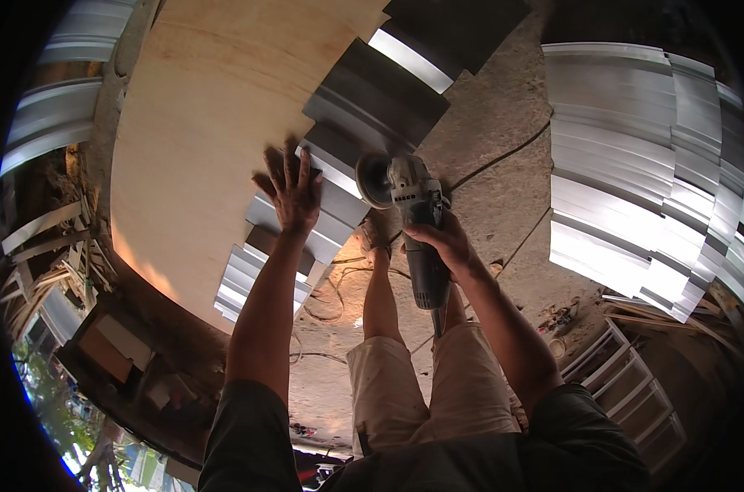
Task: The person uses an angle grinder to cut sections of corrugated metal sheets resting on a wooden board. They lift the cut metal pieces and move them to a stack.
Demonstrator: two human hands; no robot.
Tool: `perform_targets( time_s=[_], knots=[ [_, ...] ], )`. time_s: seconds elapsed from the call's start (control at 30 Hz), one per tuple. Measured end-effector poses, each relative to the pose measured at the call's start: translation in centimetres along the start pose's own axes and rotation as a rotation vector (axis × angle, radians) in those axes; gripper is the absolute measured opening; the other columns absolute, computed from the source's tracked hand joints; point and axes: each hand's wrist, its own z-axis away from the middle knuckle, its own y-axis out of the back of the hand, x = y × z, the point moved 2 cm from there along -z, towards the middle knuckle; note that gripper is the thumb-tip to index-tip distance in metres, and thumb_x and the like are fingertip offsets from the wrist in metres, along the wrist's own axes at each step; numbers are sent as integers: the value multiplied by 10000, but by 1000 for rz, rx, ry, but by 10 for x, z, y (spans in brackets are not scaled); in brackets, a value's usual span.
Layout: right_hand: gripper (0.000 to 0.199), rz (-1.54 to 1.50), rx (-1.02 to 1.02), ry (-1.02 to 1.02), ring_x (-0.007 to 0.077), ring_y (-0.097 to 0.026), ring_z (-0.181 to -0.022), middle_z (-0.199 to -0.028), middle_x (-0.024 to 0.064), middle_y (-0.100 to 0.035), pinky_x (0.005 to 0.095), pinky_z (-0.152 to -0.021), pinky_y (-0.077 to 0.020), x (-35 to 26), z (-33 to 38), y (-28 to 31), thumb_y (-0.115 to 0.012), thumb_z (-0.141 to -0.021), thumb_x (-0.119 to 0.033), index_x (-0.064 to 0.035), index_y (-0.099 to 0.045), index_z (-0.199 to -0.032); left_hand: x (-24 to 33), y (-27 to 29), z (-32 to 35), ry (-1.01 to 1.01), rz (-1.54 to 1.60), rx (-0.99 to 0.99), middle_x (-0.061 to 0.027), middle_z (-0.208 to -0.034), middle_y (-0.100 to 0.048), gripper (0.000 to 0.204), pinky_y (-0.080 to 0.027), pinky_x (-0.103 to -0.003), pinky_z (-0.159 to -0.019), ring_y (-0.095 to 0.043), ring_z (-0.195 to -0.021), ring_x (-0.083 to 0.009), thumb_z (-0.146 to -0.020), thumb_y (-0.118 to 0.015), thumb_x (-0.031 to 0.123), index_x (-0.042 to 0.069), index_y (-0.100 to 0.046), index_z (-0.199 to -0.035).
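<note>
In my right hand [446,243] is an angle grinder [422,238], gripped around its dark body. Its round disc [374,179] is at the edge of a row of grey boards; whether it touches them I cannot tell. My left hand [291,187] lies with fingers spread over a narrow grey board [327,215] and the plywood tabletop beside it. Farther off, a wider dark board [376,97] overhangs the table edge. A striped light-grey piece [253,279] lies nearer to me in the same row.
The plywood table [200,107] fills the left and far side. Stacks of grey boards [610,148] stand at the right. A black cord [503,156] crosses the rough floor, with more cable loops [327,303] near my feet. A white slatted rack [626,369] is at lower right.
</note>
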Motion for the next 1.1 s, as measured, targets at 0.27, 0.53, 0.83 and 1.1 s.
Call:
perform_targets(
  time_s=[0.27,0.53,0.83,1.1],
  knots=[
    [412,14,-84,-73,170,-698,-791,-921,90,-694,323,-709,-575,-13,-5,5,-809,-855,-237,-1,-624,-1138,-3,-5,2,8,16,-18,-35,-1733,-146,716,-7,-766,-1170,-78,-1583,-416,-1010,-536,518,315,-243,-1630],
    [665,86,-156,-89,173,-665,-965,-1030,97,-652,340,-857,-550,11,32,15,-841,-820,-238,41,-516,-1329,-7,-8,3,-33,4,37,-49,-1733,-147,752,-22,-765,-1168,-104,-1579,-424,-1014,-531,510,327,-170,-1647],
    [699,885,174,426,432,-670,-1042,-1119,234,-647,504,-862,-546,-42,0,71,-859,-759,-236,-12,-466,-1293,-1,-5,1,-24,-18,13,-60,-1723,-189,685,-21,-753,-1173,-119,-1575,-428,-1056,-445,490,295,-175,-1654],
    [682,973,238,580,438,-704,-967,-1079,247,-679,499,-811,-571,-70,-49,93,-841,-761,-223,-12,-454,-1281,0,-3,1,-58,-61,52,-54,-1725,-178,646,-63,-726,-1191,-118,-1581,-397,-1081,-342,532,255,-201,-1647]
  ],
)
